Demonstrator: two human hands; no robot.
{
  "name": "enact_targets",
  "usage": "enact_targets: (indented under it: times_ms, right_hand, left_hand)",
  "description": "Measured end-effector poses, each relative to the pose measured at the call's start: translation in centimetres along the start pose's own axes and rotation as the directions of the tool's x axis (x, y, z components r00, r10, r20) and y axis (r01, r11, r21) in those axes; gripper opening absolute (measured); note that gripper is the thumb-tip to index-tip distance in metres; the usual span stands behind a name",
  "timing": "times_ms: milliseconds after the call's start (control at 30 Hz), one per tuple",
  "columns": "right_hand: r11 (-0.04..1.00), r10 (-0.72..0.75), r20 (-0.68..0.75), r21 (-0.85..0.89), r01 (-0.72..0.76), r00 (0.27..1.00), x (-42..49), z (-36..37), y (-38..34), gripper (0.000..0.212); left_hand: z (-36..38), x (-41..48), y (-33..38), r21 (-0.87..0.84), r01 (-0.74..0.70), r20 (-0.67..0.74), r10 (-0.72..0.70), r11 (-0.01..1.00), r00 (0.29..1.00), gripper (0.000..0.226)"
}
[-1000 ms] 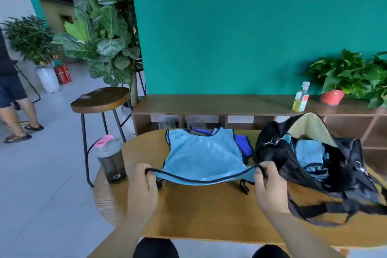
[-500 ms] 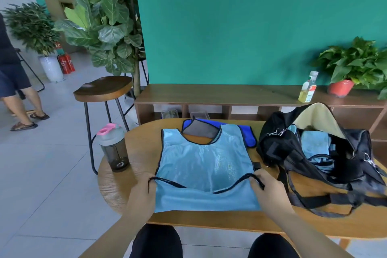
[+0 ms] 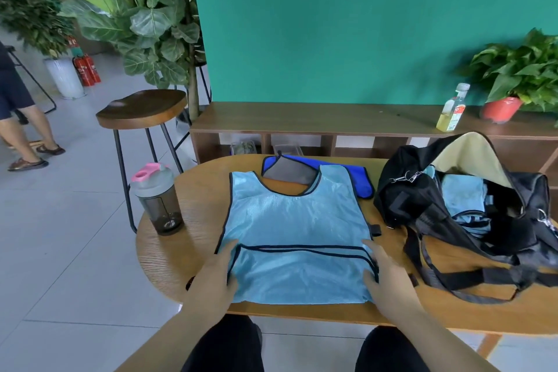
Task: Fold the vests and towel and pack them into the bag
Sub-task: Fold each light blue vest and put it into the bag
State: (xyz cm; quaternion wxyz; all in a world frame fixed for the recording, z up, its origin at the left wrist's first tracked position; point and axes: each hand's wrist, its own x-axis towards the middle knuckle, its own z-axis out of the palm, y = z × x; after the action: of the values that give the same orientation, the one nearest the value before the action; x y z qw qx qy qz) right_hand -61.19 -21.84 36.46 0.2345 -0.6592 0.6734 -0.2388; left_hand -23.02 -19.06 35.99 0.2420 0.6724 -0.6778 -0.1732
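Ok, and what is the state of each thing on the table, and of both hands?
light blue vest: spread flat on the table.
dark blue vest: flat, partly under the light blue vest.
grey towel: on the dark blue vest, partly covered.
bag: open, light blue cloth inside.
shaker bottle: upright, lid on.
left hand: fingers flat on the light blue vest.
right hand: fingers flat on the light blue vest.

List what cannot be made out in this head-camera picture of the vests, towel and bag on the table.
Head view: the blue vest and grey towel are mostly covered by the light blue vest; their full outlines are hidden.
Head view: the black bag has its right end cut by the frame edge; its walls hide most of the contents.
Head view: the label on the bottle is too small to read.
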Motion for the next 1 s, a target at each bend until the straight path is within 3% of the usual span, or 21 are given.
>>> enact_targets:
  times_ms: [100,200,367,600,667,800,933,1000]
  right_hand:
    - [0.993,-0.08,-0.046,-0.09,0.075,0.996,-1.2,0.3,0.9,0.071]
    - [0.984,-0.11,-0.059,-0.144,0.101,0.992,-1.3,0.0,1.5,0.07]
    - [0.977,-0.097,-0.106,-0.199,0.075,0.99,0.1,-0.2,0.8,0.073]
    - [0.941,0.134,-0.129,-0.293,-0.167,0.983,1.6,1.0,-2.4,0.061]
    - [0.919,0.153,-0.132,-0.345,-0.19,0.979,1.4,0.9,-2.6,0.058]
    - [0.871,0.175,-0.089,-0.451,-0.196,0.981,0.5,0.3,-2.3,0.048]
    - [0.84,0.19,-0.049,-0.508,-0.188,0.981,0.4,0.1,-2.9,0.036]
    - [0.809,0.169,-0.045,-0.565,-0.164,0.985,0.8,0.1,-3.6,0.039]
  left_hand:
    - [0.2,-0.3,-2.6,0.191,-0.224,0.064,0.215,0.956,0.974,0.086]
    - [-0.7,0.0,-3.8,0.257,-0.259,0.081,0.246,0.931,0.966,0.086]
    - [-1.8,1.4,-1.6,0.211,-0.333,0.004,0.34,0.919,0.94,0.07]
    - [3.6,4.7,1.2,0.432,-0.109,0.137,0.054,0.895,0.989,0.097]
    - [4.7,4.2,0.4,0.43,-0.12,0.131,0.07,0.895,0.989,0.102]
    - [3.5,3.3,-1.6,0.432,-0.21,0.132,0.169,0.877,0.977,0.077]
    - [2.3,3.0,-2.0,0.482,-0.216,0.027,0.232,0.849,0.972,0.065]
    - [2.0,4.3,-0.7,0.485,-0.184,-0.06,0.243,0.855,0.968,0.062]
